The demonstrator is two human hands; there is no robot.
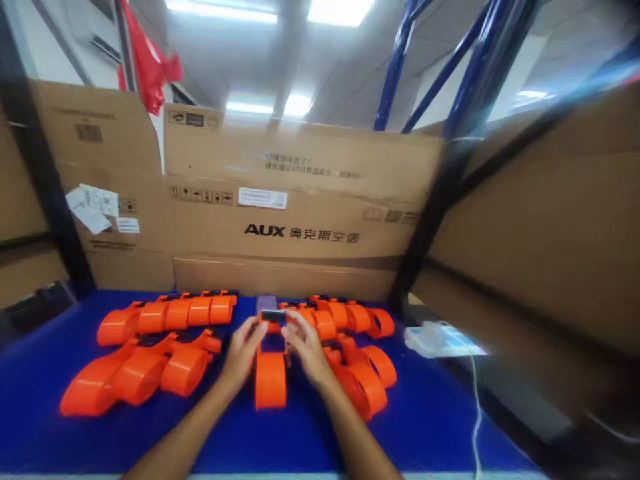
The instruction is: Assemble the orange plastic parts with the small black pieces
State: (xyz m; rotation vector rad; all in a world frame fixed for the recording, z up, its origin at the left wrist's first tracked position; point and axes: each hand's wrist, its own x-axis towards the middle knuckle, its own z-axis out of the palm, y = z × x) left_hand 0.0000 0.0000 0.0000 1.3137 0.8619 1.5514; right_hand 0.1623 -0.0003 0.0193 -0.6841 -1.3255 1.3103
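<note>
Both of my hands hold one orange tape dispenser (271,380) at the middle of the blue table. A wide round orange body forms its near end, and a dark crosspiece with a pale edge spans its far end. My left hand (245,347) pinches the left side of that far end between thumb and fingers. On the opposite side, my right hand (306,343) grips it the same way, thumb inward. Close to my right hand lie more orange dispensers (367,383), partly overlapping. Another group of orange dispensers (137,373) rests left of my left hand.
Behind the work stands a cardboard panel (310,230) with printed lettering. A small dark flat device (267,303) lies beyond my hands. Farther back are rows of orange dispensers (177,312). At right, a clear plastic item (440,339) sits by the edge near a white cord (477,413).
</note>
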